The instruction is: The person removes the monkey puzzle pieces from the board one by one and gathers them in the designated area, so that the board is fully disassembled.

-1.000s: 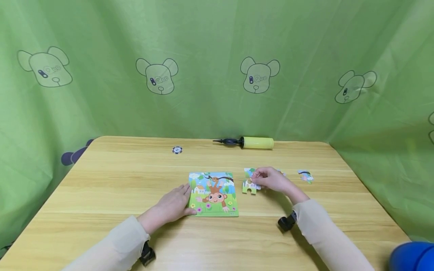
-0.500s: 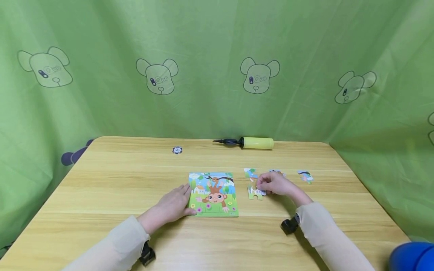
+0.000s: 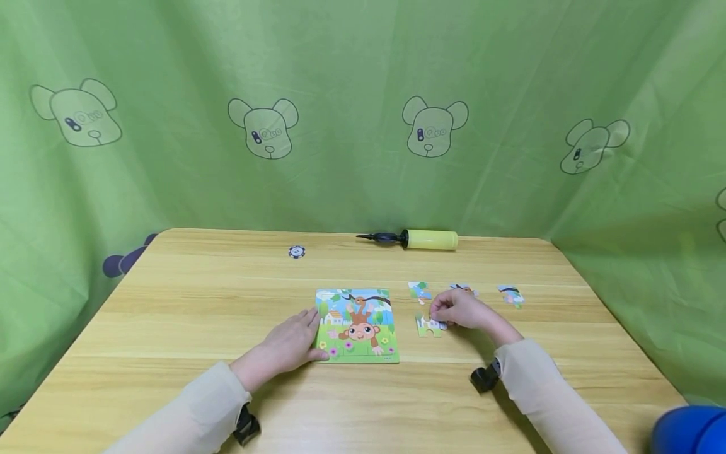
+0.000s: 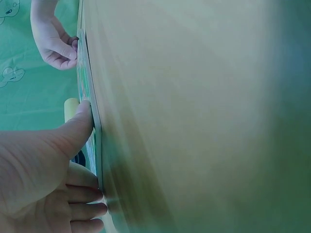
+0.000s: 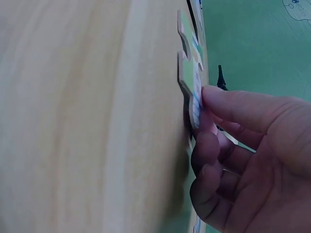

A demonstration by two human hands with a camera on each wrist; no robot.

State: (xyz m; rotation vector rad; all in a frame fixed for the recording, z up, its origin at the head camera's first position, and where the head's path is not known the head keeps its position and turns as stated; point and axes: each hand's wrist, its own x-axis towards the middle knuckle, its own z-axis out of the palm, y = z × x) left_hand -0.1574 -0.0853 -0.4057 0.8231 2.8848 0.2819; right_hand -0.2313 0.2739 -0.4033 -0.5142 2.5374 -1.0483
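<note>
In the head view a square jigsaw puzzle (image 3: 358,340) with a monkey picture lies flat on the table. My left hand (image 3: 290,340) rests along its left side, fingers straight, the thumb over the front left corner; the left wrist view shows that thumb (image 4: 80,124) on the top face. Right of the puzzle, my right hand (image 3: 458,308) pinches a puzzle piece (image 3: 426,326) with green and white print. From the right wrist view, thumb and fingertips hold this piece (image 5: 188,77) by one end, close over the tabletop.
Behind the right hand lie loose pieces: one blue and green (image 3: 418,290), a partly hidden one (image 3: 462,288), and another (image 3: 512,295) farther right. A yellow hand pump (image 3: 431,239) and a poker chip (image 3: 297,251) lie near the back edge. A blue object (image 3: 689,429) stands front right.
My right hand has moved slightly toward me and to the right with the pinched piece, uncovering loose pieces behind it. The left hand and the puzzle have stayed put.
</note>
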